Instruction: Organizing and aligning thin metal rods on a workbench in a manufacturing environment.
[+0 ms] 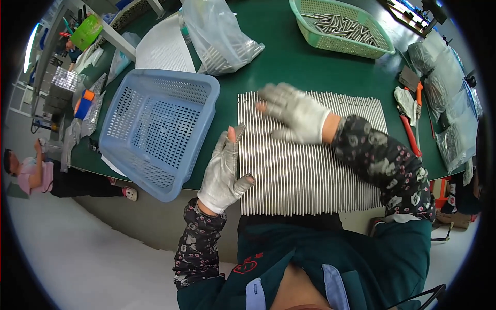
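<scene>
A broad row of thin metal rods (pixel 310 175) lies side by side on the green table, their near ends reaching past its front edge. My right hand (pixel 297 111), in a white glove with bare fingertips, rests flat over the far left part of the rods, its fingers stretched and slightly blurred. Along the left side of the row stands my left hand (pixel 223 170), gloved the same way, fingers up and thumb spread toward the rods. Its edge appears to touch the outermost rod. Neither hand grips anything.
Left of the rods sits a blue perforated basket (pixel 155 132). Behind it are a plastic bag of metal pieces (pixel 222 44) and paper sheets (pixel 163 46). A green basket (pixel 338 49) holds short metal pins. Red-handled pliers (pixel 409 132) and bagged parts (pixel 449 103) lie right. Another person (pixel 39 173) is far left.
</scene>
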`<control>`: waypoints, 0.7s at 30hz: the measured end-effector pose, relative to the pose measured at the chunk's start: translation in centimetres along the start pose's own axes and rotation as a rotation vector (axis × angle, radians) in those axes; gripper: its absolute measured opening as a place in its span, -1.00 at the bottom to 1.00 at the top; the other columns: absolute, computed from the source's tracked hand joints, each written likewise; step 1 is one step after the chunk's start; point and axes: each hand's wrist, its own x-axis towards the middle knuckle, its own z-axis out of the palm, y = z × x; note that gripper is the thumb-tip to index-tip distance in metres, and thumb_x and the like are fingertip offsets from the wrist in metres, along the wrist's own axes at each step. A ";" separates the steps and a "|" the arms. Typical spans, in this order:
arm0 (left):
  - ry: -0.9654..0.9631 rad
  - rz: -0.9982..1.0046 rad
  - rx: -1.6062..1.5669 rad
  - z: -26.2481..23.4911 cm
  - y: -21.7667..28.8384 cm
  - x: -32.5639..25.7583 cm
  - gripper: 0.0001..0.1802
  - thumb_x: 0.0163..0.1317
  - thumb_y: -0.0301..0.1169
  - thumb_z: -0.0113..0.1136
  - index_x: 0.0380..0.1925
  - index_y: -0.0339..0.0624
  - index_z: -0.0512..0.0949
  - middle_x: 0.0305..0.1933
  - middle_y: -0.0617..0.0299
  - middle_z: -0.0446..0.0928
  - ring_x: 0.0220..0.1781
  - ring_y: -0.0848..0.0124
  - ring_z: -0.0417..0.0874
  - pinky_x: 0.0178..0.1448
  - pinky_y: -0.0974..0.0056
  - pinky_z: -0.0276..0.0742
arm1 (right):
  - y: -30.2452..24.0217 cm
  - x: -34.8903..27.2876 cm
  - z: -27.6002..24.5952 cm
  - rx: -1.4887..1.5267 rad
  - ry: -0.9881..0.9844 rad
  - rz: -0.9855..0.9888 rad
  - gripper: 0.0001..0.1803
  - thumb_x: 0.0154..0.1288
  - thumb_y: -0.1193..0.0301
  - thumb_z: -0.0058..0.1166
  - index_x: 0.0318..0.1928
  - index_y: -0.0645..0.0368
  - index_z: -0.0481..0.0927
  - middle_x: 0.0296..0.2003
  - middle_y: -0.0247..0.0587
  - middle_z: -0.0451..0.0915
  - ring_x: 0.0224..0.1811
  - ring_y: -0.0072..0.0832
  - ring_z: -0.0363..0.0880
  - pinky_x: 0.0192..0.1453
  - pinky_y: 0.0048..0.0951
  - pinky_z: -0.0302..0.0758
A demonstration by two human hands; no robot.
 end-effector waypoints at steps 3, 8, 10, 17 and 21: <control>-0.005 -0.011 0.008 0.0 -0.6 0.0 0.12 0.16 0.38 -0.20 0.44 -0.15 -0.32 0.34 -0.14 0.24 0.35 -0.08 0.30 0.49 0.00 -0.01 | -0.4 -0.2 -0.3 -0.103 -0.056 0.210 -0.13 0.28 -0.21 -0.27 0.34 0.25 0.19 0.35 0.23 0.11 0.47 -0.03 -0.04 0.53 -0.09 -0.12; 0.033 -0.038 -0.127 0.0 -0.4 -0.7 0.16 0.13 0.41 -0.17 0.44 -0.04 -0.43 0.35 -0.17 0.24 0.37 -0.14 0.24 0.45 0.04 0.05 | -2.4 -0.3 -0.1 0.010 -0.094 -0.117 -0.12 0.25 -0.22 -0.18 0.34 0.20 0.20 0.37 0.15 0.11 0.48 -0.06 -0.04 0.54 -0.10 -0.15; 0.028 -0.031 -0.104 0.1 -0.6 -0.6 0.18 0.11 0.42 -0.18 0.43 -0.03 -0.48 0.36 -0.17 0.22 0.38 -0.14 0.23 0.45 0.03 0.05 | -0.8 0.0 -0.4 -0.012 -0.063 -0.059 -0.14 0.26 -0.21 -0.18 0.35 0.19 0.19 0.36 0.13 0.12 0.46 -0.06 -0.01 0.53 -0.06 -0.13; 0.098 -0.119 -0.341 0.4 -0.4 -0.7 0.21 0.06 0.48 -0.24 0.40 0.02 -0.57 0.38 -0.27 0.13 0.41 -0.12 0.20 0.44 0.04 0.09 | -7.5 -0.6 -0.5 0.139 -0.219 -0.357 -0.17 0.22 -0.15 -0.07 0.34 0.14 0.23 0.34 0.09 0.16 0.46 -0.13 0.01 0.53 -0.09 -0.12; 0.062 -0.142 -0.289 0.2 -0.1 -0.3 0.22 0.03 0.49 -0.23 0.41 0.07 -0.56 0.42 -0.26 0.05 0.44 -0.11 0.15 0.44 0.03 0.09 | -0.8 1.7 0.3 0.060 0.067 -0.114 -0.21 0.26 -0.09 -0.07 0.29 0.26 0.27 0.31 0.18 0.21 0.41 -0.02 0.10 0.49 -0.07 0.00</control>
